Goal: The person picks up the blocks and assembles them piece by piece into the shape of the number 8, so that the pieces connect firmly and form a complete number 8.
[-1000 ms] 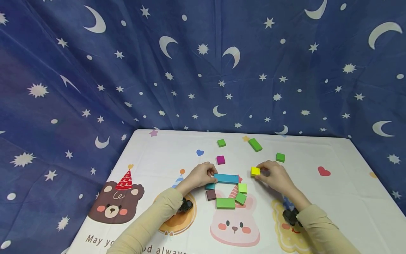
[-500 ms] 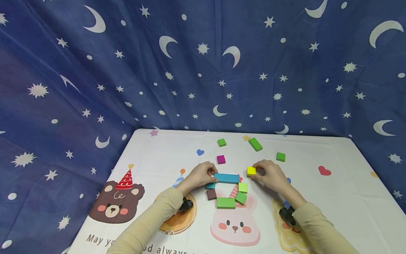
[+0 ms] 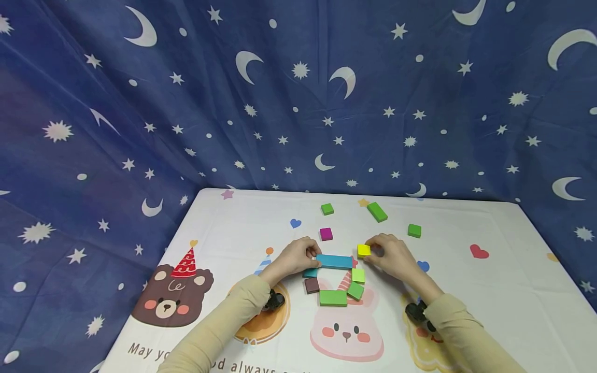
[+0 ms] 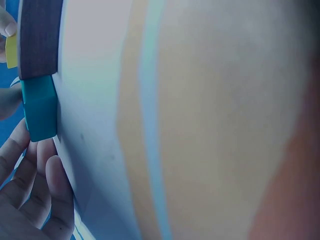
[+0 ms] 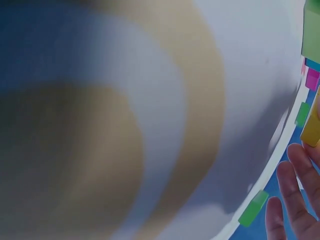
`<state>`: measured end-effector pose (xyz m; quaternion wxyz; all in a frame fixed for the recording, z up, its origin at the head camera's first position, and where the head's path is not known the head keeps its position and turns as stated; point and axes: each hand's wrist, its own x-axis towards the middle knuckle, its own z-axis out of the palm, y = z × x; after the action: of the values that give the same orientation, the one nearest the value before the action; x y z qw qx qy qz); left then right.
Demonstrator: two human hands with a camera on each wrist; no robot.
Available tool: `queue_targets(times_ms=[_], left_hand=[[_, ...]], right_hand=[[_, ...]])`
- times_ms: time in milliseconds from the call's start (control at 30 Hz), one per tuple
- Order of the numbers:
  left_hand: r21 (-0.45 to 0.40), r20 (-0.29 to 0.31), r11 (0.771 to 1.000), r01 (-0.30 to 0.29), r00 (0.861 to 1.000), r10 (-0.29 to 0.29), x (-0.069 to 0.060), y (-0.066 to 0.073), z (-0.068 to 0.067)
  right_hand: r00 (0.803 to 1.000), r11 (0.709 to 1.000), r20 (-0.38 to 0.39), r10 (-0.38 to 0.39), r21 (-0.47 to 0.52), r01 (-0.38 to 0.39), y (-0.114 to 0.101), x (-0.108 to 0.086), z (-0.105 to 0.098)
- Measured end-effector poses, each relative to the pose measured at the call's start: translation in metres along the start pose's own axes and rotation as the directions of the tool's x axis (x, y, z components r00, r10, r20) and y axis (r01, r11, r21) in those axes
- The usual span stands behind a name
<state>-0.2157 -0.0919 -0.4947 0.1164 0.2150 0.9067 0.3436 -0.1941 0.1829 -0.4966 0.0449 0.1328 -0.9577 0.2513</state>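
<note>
My left hand [image 3: 296, 257] pinches the left end of a long blue block [image 3: 335, 261] in the head view. Just under that end is a teal block [image 3: 310, 272], partly covered by the hand; in the left wrist view a teal block [image 4: 40, 110] is close to the fingertips. Between thumb and fingers, my right hand [image 3: 392, 255] holds a yellow block [image 3: 364, 251], a little right of and beyond the blue one. A dark brown block [image 3: 311, 285], a green oblong [image 3: 333, 298], a tilted green block [image 3: 355, 290] and a lime block [image 3: 358, 275] complete a ring.
Beyond the hands lie a magenta block [image 3: 326, 234], a small green block [image 3: 327, 209], a longer green block [image 3: 377, 212] and another green block [image 3: 414, 230]. The printed white tablecloth [image 3: 513, 290] runs back to a blue starry curtain [image 3: 298, 93].
My right hand has brought the yellow block leftward, nearer the blue block's right end. The left hand keeps its place on the blue block.
</note>
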Motion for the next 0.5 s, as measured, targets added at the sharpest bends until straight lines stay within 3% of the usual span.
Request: queue_targets(times_ms=[500], left_hand=[[-0.002,-0.001,1.000,0.003,1.000,-0.003,0.0001,-0.0004,0.0000]], right_hand=[[1.000,1.000,0.030,-0.002,-0.022,0.003,-0.0052,0.0053,0.0043]])
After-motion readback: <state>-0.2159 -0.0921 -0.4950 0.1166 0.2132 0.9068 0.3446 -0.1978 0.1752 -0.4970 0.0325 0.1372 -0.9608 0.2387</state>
